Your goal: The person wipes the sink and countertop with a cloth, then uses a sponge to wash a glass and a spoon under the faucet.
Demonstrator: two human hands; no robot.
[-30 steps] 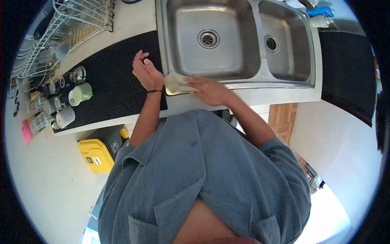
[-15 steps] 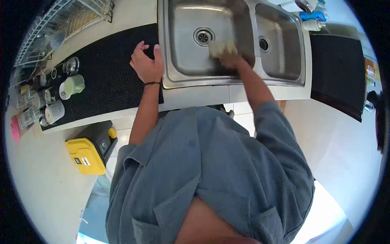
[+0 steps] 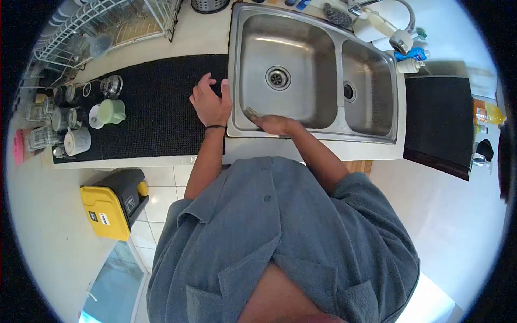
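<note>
My right hand (image 3: 276, 125) presses a beige cloth (image 3: 251, 113) against the near left corner of the larger basin of a steel double sink (image 3: 291, 43). Most of the cloth is hidden under the fingers. On the black mat (image 3: 161, 107), right beside the sink's left rim, rests my left hand (image 3: 211, 104) with its fingers apart and nothing in them. A dark band circles that wrist.
A pale green cup (image 3: 111, 111), a white mug (image 3: 77, 141) and several glasses stand at the mat's left end. Behind them is a wire dish rack (image 3: 107, 37). A faucet (image 3: 401, 40) rises at the back right. A yellow-lidded bin (image 3: 105, 212) sits below the counter.
My right hand has moved the cloth from the middle right of the large basin to its near left corner. The camera view has shifted; my left hand stays on the mat.
</note>
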